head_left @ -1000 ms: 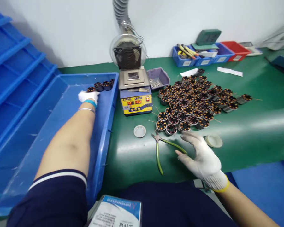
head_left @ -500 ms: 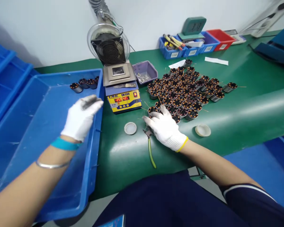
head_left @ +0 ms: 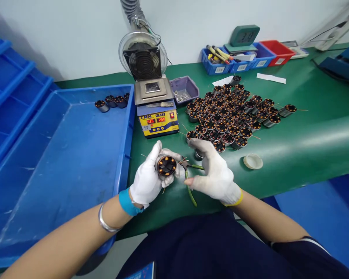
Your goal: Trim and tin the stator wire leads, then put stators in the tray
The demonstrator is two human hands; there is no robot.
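Observation:
My left hand (head_left: 147, 180), in a white glove, is closed around a motor stator (head_left: 166, 166). The stator's round end with copper windings faces up, and thin wire ends stick out at its sides. Just to the right, my gloved right hand (head_left: 216, 170) is open, thumb and fingers apart, with nothing seen between them. Green-handled cutters (head_left: 189, 190) lie on the table between the two hands, their jaws partly hidden near my left fingers. Beyond my right hand stands a dense group of similar stators (head_left: 222, 127), most of them upright.
A solder pot (head_left: 159, 123) with a lit display stands ahead, beside a purple tray (head_left: 192, 93) of small metal bits. At left, a large blue bin (head_left: 75, 155) holds several stators. A small white dish (head_left: 253, 161) sits on the right. Small boxes (head_left: 218, 69) line the back.
My left hand has moved right from above the blue bin and now holds a stator. My right hand has drawn back from the group's front edge and opened. The view has shifted slightly.

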